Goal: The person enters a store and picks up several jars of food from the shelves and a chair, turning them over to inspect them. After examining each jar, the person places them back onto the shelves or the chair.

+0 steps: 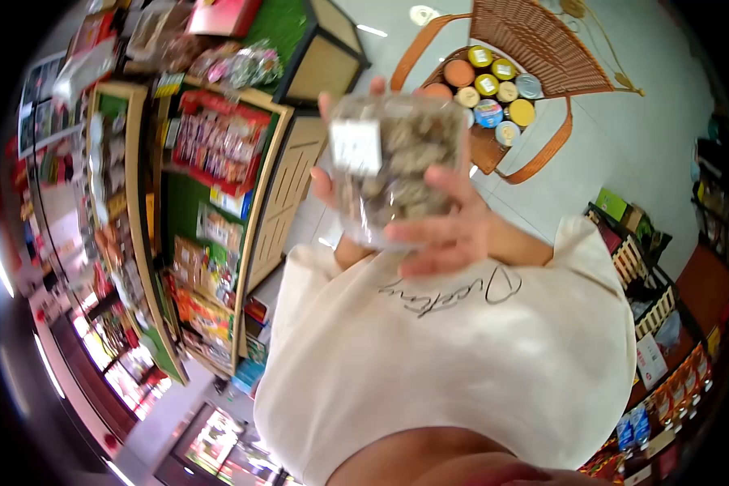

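A clear plastic box (395, 166) of lumpy grey-brown pieces is held up before my chest, with a white label on its upper left. My left hand (324, 185) grips it from behind, its fingertips showing past the left and top edges while the palm is hidden. Across the box's lower right front lies my right hand (454, 223), fingers spread and a little blurred, overlapping the lid in this view. Beyond the box, on the floor, stands a woven basket (535, 40) with lidded jars and cans (488, 113) in it.
To the left rise wooden shelves (263, 194) with packaged snacks, including a red tray (223, 142) of small packets. A green-topped display stand (277, 32) is at the upper left. On the right are slatted crates (652, 312) and hanging packets (680, 389). Pale tiled floor (616, 138) lies ahead.
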A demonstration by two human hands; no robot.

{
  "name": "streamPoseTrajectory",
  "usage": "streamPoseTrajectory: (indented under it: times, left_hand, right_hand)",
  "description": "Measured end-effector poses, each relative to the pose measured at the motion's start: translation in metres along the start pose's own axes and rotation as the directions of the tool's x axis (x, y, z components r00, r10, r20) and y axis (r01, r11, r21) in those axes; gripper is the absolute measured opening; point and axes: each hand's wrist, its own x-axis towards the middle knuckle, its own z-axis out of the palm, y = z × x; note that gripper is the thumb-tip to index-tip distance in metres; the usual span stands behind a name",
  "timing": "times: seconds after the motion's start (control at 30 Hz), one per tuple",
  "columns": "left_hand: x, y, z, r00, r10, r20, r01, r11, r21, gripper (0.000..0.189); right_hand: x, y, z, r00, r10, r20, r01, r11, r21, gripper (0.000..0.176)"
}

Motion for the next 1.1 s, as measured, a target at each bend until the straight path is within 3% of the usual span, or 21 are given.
streamPoseTrajectory:
  times: [0.07, 0.17, 0.23, 0.33, 0.4, 0.47, 0.5, 0.53, 0.57, 0.6, 0.63, 0.67, 0.7, 0.77, 0.8, 0.9, 0.93, 1.1]
  left_hand:
    - [-0.014, 0.021, 0.012, 0.997, 0.08, 0.013, -0.079, 0.996, -0.04, 0.061]
    - [-0.052, 0.062, 0.007, 0.983, 0.186, -0.011, -0.186, 0.978, -0.092, 0.063]
    - [-0.089, 0.091, 0.002, 0.968, 0.243, -0.065, -0.249, 0.962, -0.111, 0.065]
    - [-0.157, 0.129, -0.019, 0.944, 0.294, -0.147, -0.317, 0.934, -0.166, 0.068]
    - [-0.203, 0.144, -0.041, 0.939, 0.248, -0.237, -0.304, 0.922, -0.24, 0.072]
    - [-0.246, 0.162, -0.045, 0.923, 0.149, -0.355, -0.202, 0.972, -0.117, 0.071]
    - [-0.264, 0.169, -0.047, 0.904, 0.098, -0.417, -0.138, 0.988, -0.068, 0.072]
    - [-0.279, 0.168, -0.071, 0.938, 0.114, -0.327, -0.181, 0.966, -0.182, 0.072]
    - [-0.291, 0.168, -0.09, 0.895, 0.197, -0.4, -0.199, 0.979, 0.037, 0.072]
    - [-0.303, 0.169, -0.106, 0.841, 0.288, -0.458, -0.188, 0.949, 0.252, 0.072]
    - [-0.314, 0.175, -0.114, 0.813, 0.38, -0.442, -0.208, 0.897, 0.389, 0.072]
    - [-0.325, 0.182, -0.122, 0.776, 0.468, -0.422, -0.217, 0.827, 0.519, 0.072]
    - [-0.336, 0.189, -0.124, 0.765, 0.546, -0.342, -0.286, 0.763, 0.58, 0.073]
    - [-0.36, 0.205, -0.131, 0.719, 0.676, -0.162, -0.413, 0.603, 0.682, 0.08]
    - [-0.374, 0.212, -0.144, 0.761, 0.639, -0.111, -0.378, 0.576, 0.724, 0.083]
    - [-0.404, 0.232, -0.162, 0.743, 0.636, -0.208, -0.323, 0.614, 0.72, 0.082]
    - [-0.412, 0.238, -0.176, 0.728, 0.64, -0.247, -0.317, 0.633, 0.706, 0.081]
    - [-0.449, 0.265, -0.22, 0.577, 0.698, -0.424, -0.506, 0.714, 0.484, 0.08]
  right_hand:
    - [0.012, -0.013, 0.041, 0.978, -0.078, -0.194, 0.073, 0.997, -0.033, 0.053]
    - [0.008, -0.043, 0.096, 0.953, -0.103, -0.286, 0.148, 0.979, 0.14, 0.056]
    - [-0.002, -0.083, 0.117, 0.99, -0.029, -0.14, 0.07, 0.954, 0.291, 0.054]
    - [-0.004, -0.111, 0.125, 0.964, -0.059, 0.259, -0.06, 0.902, 0.428, 0.055]
    - [0.008, -0.136, 0.151, 0.938, -0.087, 0.336, -0.103, 0.855, 0.509, 0.057]
    - [0.008, -0.169, 0.18, 0.92, -0.12, 0.372, -0.146, 0.778, 0.612, 0.06]
    - [0.004, -0.181, 0.189, 0.888, -0.059, 0.455, -0.26, 0.752, 0.605, 0.06]
    - [-0.001, -0.192, 0.198, 0.845, -0.008, 0.535, -0.365, 0.723, 0.587, 0.06]
    - [-0.003, -0.203, 0.208, 0.79, 0.036, 0.612, -0.462, 0.691, 0.556, 0.06]
    - [-0.005, -0.217, 0.217, 0.656, 0.194, 0.729, -0.686, 0.556, 0.47, 0.056]
    - [-0.008, -0.22, 0.231, 0.422, 0.308, 0.853, -0.902, 0.242, 0.358, 0.056]
    - [-0.014, -0.219, 0.249, 0.13, 0.329, 0.935, -0.979, -0.105, 0.173, 0.055]
    - [-0.022, -0.221, 0.264, -0.177, 0.249, 0.952, -0.9, -0.433, -0.054, 0.055]
    - [-0.049, -0.233, 0.294, -0.418, 0.07, 0.906, -0.726, -0.625, -0.287, 0.058]
    - [-0.057, -0.239, 0.311, -0.513, -0.028, 0.858, -0.617, -0.683, -0.391, 0.06]
    - [-0.067, -0.273, 0.345, -0.583, -0.034, 0.812, -0.628, -0.616, -0.477, 0.066]
    - [-0.072, -0.28, 0.363, -0.587, -0.105, 0.803, -0.596, -0.615, -0.516, 0.065]
    - [-0.07, -0.312, 0.441, -0.595, -0.297, 0.747, -0.556, -0.519, -0.65, 0.077]
